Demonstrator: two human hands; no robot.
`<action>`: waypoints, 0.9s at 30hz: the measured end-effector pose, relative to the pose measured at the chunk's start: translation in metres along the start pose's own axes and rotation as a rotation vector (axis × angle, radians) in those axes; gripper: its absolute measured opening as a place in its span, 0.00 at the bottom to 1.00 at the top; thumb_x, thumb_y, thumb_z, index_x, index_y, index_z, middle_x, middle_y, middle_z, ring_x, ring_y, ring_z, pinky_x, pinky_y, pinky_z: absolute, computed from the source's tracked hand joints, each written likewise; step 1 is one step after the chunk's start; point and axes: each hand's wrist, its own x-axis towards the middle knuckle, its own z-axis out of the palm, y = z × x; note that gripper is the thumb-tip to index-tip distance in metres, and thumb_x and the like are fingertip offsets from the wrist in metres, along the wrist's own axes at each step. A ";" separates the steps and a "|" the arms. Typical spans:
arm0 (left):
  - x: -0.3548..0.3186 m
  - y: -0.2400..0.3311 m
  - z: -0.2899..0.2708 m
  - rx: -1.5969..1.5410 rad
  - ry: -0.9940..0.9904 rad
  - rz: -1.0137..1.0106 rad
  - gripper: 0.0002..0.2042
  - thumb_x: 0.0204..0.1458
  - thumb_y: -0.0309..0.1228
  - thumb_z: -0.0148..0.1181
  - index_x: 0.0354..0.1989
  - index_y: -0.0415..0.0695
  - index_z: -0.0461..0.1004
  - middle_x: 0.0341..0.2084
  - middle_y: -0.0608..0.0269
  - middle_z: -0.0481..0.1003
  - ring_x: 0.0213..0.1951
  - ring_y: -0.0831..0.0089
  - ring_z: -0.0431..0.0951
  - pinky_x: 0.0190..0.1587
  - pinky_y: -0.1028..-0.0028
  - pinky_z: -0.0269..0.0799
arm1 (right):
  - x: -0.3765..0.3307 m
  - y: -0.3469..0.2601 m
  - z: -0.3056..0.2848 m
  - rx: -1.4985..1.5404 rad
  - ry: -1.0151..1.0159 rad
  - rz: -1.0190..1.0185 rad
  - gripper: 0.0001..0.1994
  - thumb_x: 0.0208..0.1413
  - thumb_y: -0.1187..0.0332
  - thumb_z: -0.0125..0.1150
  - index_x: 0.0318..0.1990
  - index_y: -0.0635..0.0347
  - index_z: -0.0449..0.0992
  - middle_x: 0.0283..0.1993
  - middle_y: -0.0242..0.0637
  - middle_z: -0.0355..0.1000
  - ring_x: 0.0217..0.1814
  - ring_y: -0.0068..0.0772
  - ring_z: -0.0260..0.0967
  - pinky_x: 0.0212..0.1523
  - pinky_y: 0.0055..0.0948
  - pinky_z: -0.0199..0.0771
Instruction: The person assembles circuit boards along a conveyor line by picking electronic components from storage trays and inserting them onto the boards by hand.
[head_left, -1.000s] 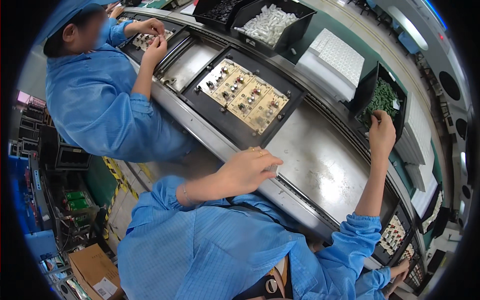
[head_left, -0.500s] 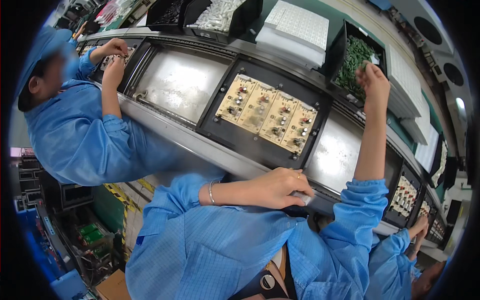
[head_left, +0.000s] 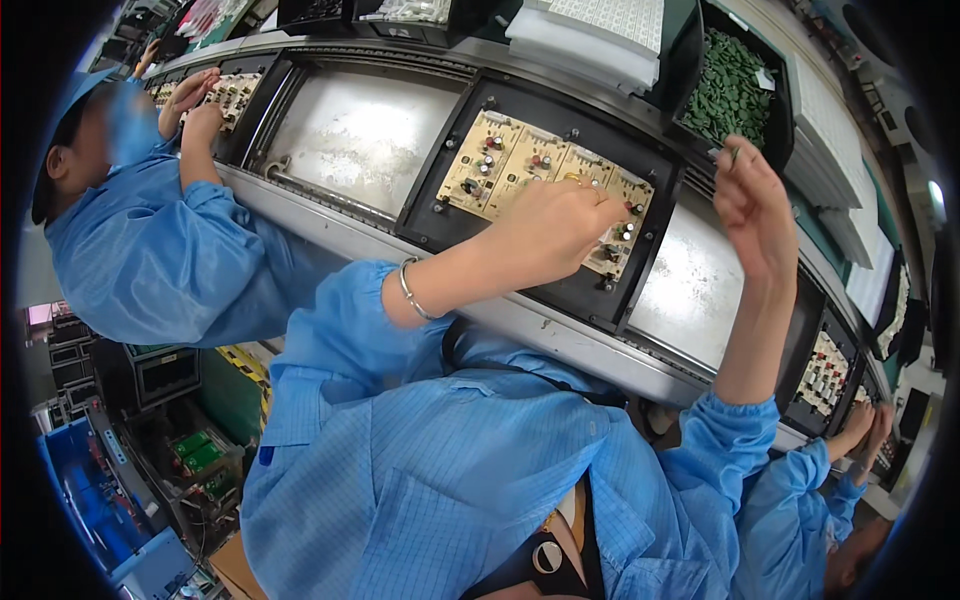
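A beige circuit board panel (head_left: 515, 150) with small red, black and silver parts lies in a black carrier frame (head_left: 420, 222) on the line. My left hand (head_left: 560, 225) reaches over the right half of this panel and covers some of its parts. Its fingers are curled together, with a ring showing, and hide what they hold, if anything. My right hand (head_left: 758, 215) is raised beside the near edge of a black bin (head_left: 690, 70) of green disc-shaped parts (head_left: 728, 90). Thumb and fingertips pinch a small dark green part (head_left: 735, 154).
White foam trays (head_left: 590, 45) stand stacked behind the line, more (head_left: 825, 130) right of the bin. A bin of white parts (head_left: 405, 10) is at the back. Metal plates (head_left: 365, 130) flank the carrier. Co-workers in blue (head_left: 165, 235) work at left and lower right.
My left hand has moved from the rail at the near edge up over the panel. My right hand has drawn back out of the green parts bin with a small part pinched.
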 end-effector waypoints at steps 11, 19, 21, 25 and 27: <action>0.016 -0.011 -0.004 0.091 -0.236 0.089 0.05 0.46 0.22 0.64 0.32 0.39 0.79 0.28 0.50 0.80 0.39 0.51 0.82 0.39 0.55 0.77 | -0.037 0.041 0.023 -0.557 0.003 0.042 0.11 0.59 0.71 0.68 0.48 0.63 0.78 0.34 0.29 0.77 0.24 0.05 0.56 0.24 0.12 0.50; 0.019 -0.049 -0.047 -0.289 -0.281 0.016 0.07 0.48 0.27 0.71 0.34 0.37 0.84 0.33 0.55 0.82 0.38 0.57 0.83 0.42 0.64 0.79 | -0.044 0.054 0.055 -0.913 -0.017 0.003 0.11 0.54 0.80 0.66 0.45 0.63 0.80 0.31 0.24 0.74 0.26 0.08 0.58 0.29 0.15 0.56; 0.016 -0.060 -0.050 -0.222 -0.252 -0.030 0.09 0.48 0.26 0.70 0.36 0.37 0.84 0.35 0.54 0.82 0.37 0.57 0.83 0.40 0.65 0.79 | -0.046 0.058 0.070 -1.151 0.045 -0.093 0.09 0.52 0.80 0.66 0.42 0.63 0.82 0.29 0.24 0.74 0.24 0.08 0.52 0.26 0.18 0.53; 0.013 -0.063 -0.059 -0.224 -0.297 -0.089 0.09 0.49 0.24 0.69 0.38 0.36 0.84 0.38 0.54 0.83 0.39 0.56 0.83 0.42 0.65 0.79 | -0.045 0.078 0.076 -1.300 0.040 -0.274 0.08 0.53 0.79 0.67 0.42 0.65 0.83 0.29 0.36 0.79 0.25 0.21 0.66 0.29 0.24 0.67; 0.012 -0.067 -0.060 -0.188 -0.311 -0.040 0.08 0.49 0.22 0.67 0.38 0.37 0.84 0.38 0.54 0.83 0.40 0.55 0.83 0.45 0.63 0.78 | -0.044 0.079 0.084 -1.355 0.029 -0.282 0.08 0.54 0.78 0.67 0.42 0.66 0.83 0.33 0.42 0.80 0.28 0.33 0.74 0.33 0.30 0.73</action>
